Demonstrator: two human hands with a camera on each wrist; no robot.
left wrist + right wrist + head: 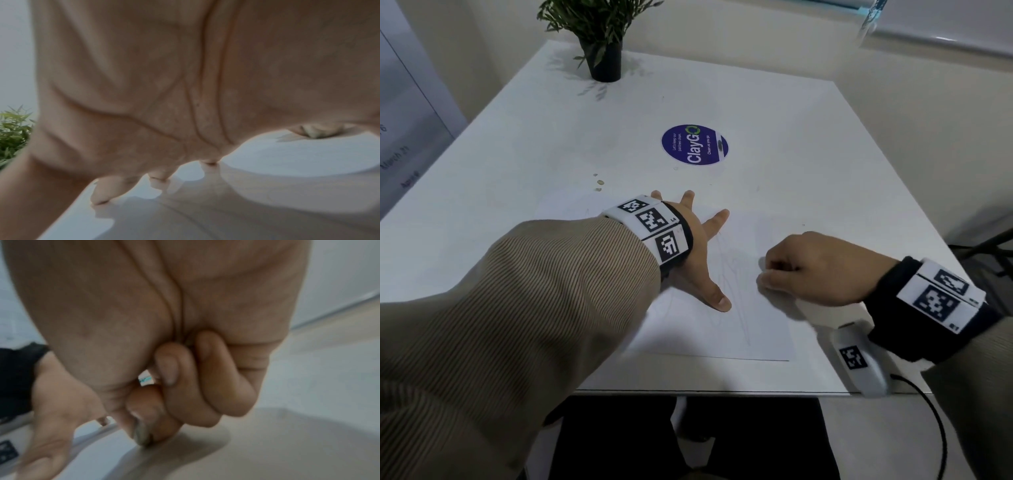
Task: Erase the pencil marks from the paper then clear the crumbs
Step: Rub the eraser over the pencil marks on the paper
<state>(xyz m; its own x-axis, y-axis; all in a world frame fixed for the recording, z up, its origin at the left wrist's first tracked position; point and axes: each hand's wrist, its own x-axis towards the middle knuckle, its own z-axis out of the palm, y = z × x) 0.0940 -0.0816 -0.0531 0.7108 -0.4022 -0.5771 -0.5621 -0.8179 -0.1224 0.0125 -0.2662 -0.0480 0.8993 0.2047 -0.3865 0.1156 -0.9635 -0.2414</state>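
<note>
A white sheet of paper (722, 335) lies near the front edge of the white table (517, 164). Faint pencil scribbles (736, 274) run down its middle. My left hand (698, 260) presses flat on the paper's left part, fingers and thumb spread; the left wrist view shows its fingertips (100, 196) touching the sheet. My right hand (815, 267) is curled at the paper's right side and pinches a small eraser (141, 434), whose grey tip touches the paper. The same eraser (314, 131) shows in the left wrist view, far off under the right hand's fingers.
A potted plant (602, 51) stands at the far left corner. A round purple sticker (695, 144) lies mid-table. A few small yellowish specks (598, 181) sit beyond the paper's top left. A black cable (935, 428) hangs off the table's front right edge.
</note>
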